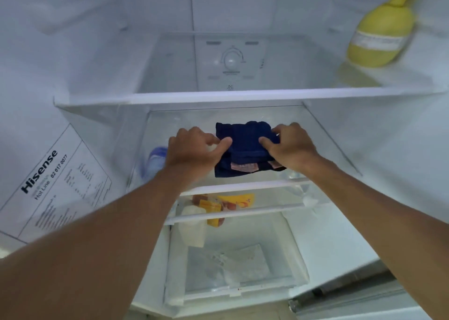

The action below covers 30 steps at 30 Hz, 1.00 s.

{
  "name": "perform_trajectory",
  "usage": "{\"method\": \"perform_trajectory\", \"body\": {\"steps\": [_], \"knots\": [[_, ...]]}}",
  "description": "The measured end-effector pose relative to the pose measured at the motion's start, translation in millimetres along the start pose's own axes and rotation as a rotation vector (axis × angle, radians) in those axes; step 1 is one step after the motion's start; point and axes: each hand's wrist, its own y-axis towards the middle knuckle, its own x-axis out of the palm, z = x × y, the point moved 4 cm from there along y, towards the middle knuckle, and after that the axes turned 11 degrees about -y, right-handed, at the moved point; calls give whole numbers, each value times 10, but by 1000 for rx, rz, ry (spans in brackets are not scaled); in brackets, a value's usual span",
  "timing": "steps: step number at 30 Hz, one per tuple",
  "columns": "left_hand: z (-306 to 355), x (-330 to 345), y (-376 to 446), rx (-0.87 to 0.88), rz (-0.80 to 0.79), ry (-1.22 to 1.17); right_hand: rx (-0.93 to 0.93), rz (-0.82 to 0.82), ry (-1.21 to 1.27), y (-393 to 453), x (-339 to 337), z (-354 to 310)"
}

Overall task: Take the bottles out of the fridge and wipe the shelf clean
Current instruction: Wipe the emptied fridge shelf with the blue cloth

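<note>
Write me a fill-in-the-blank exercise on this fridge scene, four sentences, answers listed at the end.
1. Both hands, the left hand and the right hand, rest on a folded cloth coloured dark ____.
2. The lemon-shaped bottle stands on the ____ shelf.
3. Its cap is ____.
4. The sticker on the fridge's left wall reads ____.

Missing words: blue; upper; green; Hisense

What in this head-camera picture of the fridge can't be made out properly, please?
- Blue-and-white object: head view, mostly hidden behind the left hand and blurred; it cannot be identified.
- Lemon-shaped bottle: its green top is cut off by the upper edge.
- Sticker on the fridge wall: fine print too small and blurred.
- Shelf under the dark blue cloth: covered, so its cleanliness is unknown.
</note>
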Motion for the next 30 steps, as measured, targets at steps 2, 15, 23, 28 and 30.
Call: {"method": "perform_trajectory", "body": {"steps": [2,15,23,28,30], "knots": [[125,100,126,-242,-44,-67,19,-56,150,17,-25,-8],[534,-562,-549,-341,-56,-583,-63,-23,843,-914,-658,42],[654,-1598,-1899,-147,-130,-770,-143,-15,780,-2386,-1487,-462],[503,-2473,-2721,-182,-173,-811,-172,-36,773,-3328,-1943,-1051],[355,-2924,-3030,-176,-153,-830,-181,-29,770,-3659,-2106,-1350]]}}
